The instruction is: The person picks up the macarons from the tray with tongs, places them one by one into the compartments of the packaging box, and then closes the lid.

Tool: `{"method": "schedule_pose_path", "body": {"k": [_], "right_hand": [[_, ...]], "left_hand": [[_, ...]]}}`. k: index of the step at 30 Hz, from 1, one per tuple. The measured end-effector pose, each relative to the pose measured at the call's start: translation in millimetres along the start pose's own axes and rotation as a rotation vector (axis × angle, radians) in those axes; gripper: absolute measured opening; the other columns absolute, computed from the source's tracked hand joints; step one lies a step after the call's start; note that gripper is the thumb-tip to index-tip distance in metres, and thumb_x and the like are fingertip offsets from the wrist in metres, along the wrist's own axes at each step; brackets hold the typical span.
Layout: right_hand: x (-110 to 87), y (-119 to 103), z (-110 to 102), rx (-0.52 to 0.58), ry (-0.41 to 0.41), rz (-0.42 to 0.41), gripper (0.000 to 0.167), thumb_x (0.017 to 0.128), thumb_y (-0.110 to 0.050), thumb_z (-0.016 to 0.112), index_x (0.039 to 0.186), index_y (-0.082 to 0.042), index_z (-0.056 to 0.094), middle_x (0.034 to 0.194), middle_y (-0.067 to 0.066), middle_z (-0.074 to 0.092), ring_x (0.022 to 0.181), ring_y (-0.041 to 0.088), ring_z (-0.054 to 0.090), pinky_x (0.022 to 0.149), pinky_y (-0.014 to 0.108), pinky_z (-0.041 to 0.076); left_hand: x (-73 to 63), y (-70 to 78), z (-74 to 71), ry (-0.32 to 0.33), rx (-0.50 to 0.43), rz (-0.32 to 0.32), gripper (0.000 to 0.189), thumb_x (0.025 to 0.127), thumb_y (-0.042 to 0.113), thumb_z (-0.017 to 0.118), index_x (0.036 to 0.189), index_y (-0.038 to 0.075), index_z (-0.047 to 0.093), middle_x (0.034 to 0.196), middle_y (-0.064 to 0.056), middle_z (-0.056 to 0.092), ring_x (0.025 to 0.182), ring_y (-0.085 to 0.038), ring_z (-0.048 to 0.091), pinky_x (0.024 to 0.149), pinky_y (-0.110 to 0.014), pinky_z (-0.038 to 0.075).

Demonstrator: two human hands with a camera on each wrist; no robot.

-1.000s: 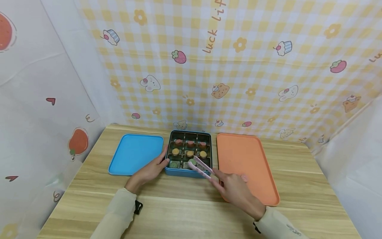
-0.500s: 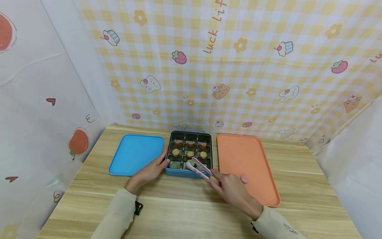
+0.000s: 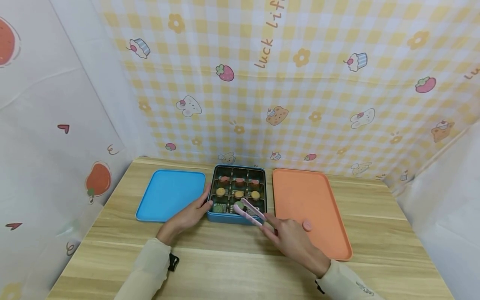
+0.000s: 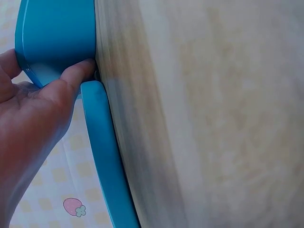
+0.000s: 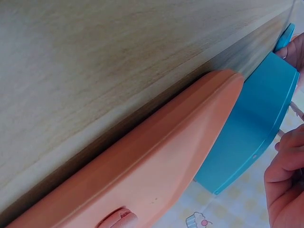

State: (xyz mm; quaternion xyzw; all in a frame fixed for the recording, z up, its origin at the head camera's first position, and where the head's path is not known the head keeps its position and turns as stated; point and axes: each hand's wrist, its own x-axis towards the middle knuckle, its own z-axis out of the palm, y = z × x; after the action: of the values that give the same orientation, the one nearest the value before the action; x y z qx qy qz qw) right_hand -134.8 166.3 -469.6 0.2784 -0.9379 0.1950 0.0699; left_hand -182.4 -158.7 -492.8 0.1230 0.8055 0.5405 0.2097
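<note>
The table [image 3: 225, 262] carries a blue tray [image 3: 174, 191], divided box [image 3: 232, 218] and orange tray [image 3: 300, 196].

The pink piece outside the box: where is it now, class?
In the head view, the pink piece lies on the near half of the orange tray, close to the right hand and right of the blue box.

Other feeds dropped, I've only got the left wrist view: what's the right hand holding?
Observer: The right hand holds pink tongs.
Operator: Where are the tips?
Observer: At a green piece, middle of the blue box's row nearest the person. Whether it's pinched, I can't tell.
Operator: Anything to the right of the box?
Observer: An orange tray with one pink piece on it.
</note>
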Motion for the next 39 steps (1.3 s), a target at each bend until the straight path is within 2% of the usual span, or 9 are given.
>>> {"method": "schedule_pose_path", "body": {"k": [18,24,29,34,39], "right_hand": [[-2.8,3,-6,0.039,0.031,0.015,0.036,0.098,-0.033,0.064,0.123,-0.008,0.069,0.053,-0.018,0.035,0.042,-0.010,0.025,0.038,0.012,0.021],[-8.7,15,-13,-0.009,0.077,-0.004,0.033,0.096,-0.033,0.067,0.121,-0.012,0.069,0.053,-0.020,0.032,0.043,-0.010,0.021,0.040,0.013,0.018],[-19.7,30,-19,-0.019,0.127,-0.024,0.036,0.094,-0.027,0.070,0.126,-0.011,0.068,0.052,-0.021,0.031,0.043,-0.011,0.020,0.039,0.011,0.019],[-31.6,45,-23,-0.058,0.150,-0.029,0.035,0.093,-0.025,0.071,0.123,-0.009,0.069,0.053,-0.022,0.030,0.044,-0.012,0.020,0.039,0.012,0.020],[-45.0,59,-27,-0.099,0.194,-0.060,0.036,0.087,-0.021,0.077,0.119,-0.006,0.070,0.057,-0.019,0.042,0.047,-0.013,0.026,0.041,0.010,0.024]], "left_hand": [[0.6,-0.1,-1.5,-0.007,-0.009,-0.003,0.064,0.111,0.027,0.029,0.158,0.017,-0.014,0.165,-0.009,-0.017,0.151,-0.033,-0.012,0.120,-0.058,0.003],[0.7,0.2,-2.1,-0.008,-0.004,-0.010,0.065,0.111,0.027,0.029,0.158,0.018,-0.014,0.165,-0.009,-0.017,0.151,-0.034,-0.012,0.120,-0.059,0.003],[0.9,-0.7,-2.4,-0.007,0.004,-0.017,0.064,0.111,0.028,0.029,0.158,0.017,-0.013,0.166,-0.009,-0.016,0.152,-0.034,-0.011,0.120,-0.058,0.003],[0.5,-0.3,-2.0,-0.008,0.002,-0.021,0.064,0.111,0.028,0.029,0.158,0.017,-0.013,0.166,-0.009,-0.016,0.152,-0.033,-0.011,0.121,-0.058,0.004],[0.1,-0.6,-1.1,-0.009,-0.002,-0.017,0.064,0.111,0.027,0.028,0.158,0.016,-0.014,0.165,-0.009,-0.017,0.152,-0.033,-0.011,0.121,-0.057,0.004]]}}
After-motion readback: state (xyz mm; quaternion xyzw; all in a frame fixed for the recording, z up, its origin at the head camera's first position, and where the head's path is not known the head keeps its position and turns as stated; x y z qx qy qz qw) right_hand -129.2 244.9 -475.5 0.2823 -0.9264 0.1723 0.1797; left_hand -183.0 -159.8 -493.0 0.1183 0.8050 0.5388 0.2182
